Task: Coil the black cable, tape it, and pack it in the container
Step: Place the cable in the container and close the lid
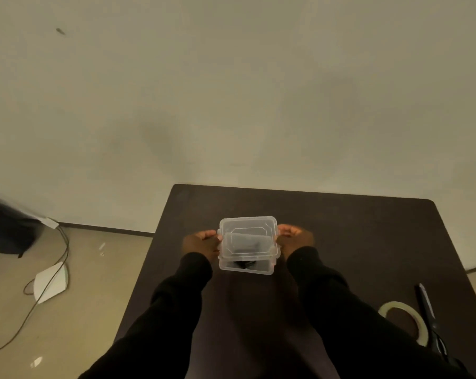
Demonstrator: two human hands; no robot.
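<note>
A small clear plastic container (247, 265) stands in the middle of the dark table (354, 236). Its clear lid (247, 236) sits tilted on top, with the near side still raised. Through the gap and the wall I see the black cable (245, 264) lying inside. My left hand (202, 243) presses against the left side of the lid and box. On the opposite side, my right hand (295, 237) holds the right edge. Both arms wear black sleeves.
A roll of clear tape (406, 321) lies at the table's near right, with black scissors (429, 315) beside it. On the floor to the left are a black bag (10, 231), a thin cable (53, 272) and a white flat object (52, 283).
</note>
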